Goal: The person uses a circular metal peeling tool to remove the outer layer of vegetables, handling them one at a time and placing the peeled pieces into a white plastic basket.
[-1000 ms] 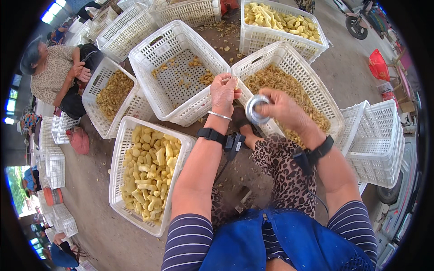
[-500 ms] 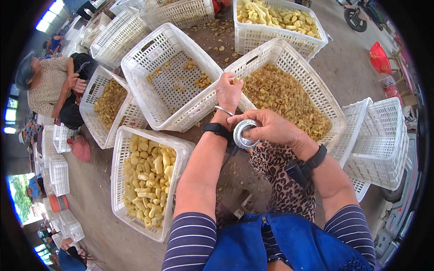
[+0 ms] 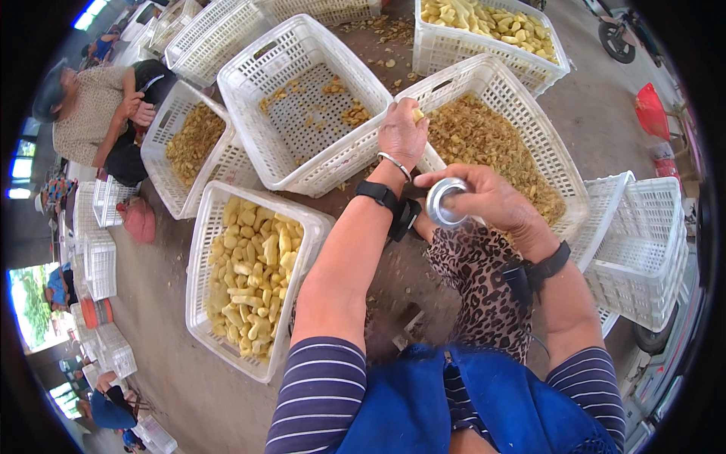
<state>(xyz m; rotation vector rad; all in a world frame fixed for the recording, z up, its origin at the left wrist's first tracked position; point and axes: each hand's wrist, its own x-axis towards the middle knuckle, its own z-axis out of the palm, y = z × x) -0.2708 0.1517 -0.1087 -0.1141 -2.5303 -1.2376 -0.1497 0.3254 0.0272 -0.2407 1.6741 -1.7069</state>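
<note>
My left hand [image 3: 403,136] is closed on a small pale yellow piece [image 3: 417,115], which looks like peeled ginger and shows just past the fingers. It hovers over the near rims of two white crates. Lower and to the right, my right hand [image 3: 499,203] grips a round silver metal can [image 3: 448,203], its thumb inside the hollow end. The can is close to my left wrist, without touching the piece. Beyond my right hand, a white crate [image 3: 571,178] holds brown peelings [image 3: 491,147]. To the left of my left forearm, another crate [image 3: 193,299] is full of yellow peeled pieces [image 3: 253,276].
A mostly bare white crate [image 3: 265,163] with a few scraps stands ahead. Farther off is a crate [image 3: 431,57] of yellow pieces. Stacked crates [image 3: 635,242] stand at right. A person [image 3: 98,113] sits at left beside a crate of peelings [image 3: 197,144]. Scraps litter the floor.
The whole view has shifted, so the crates appear higher and farther right. The can has moved a little right, away from my left wrist. More of the yellow piece shows in my left hand.
</note>
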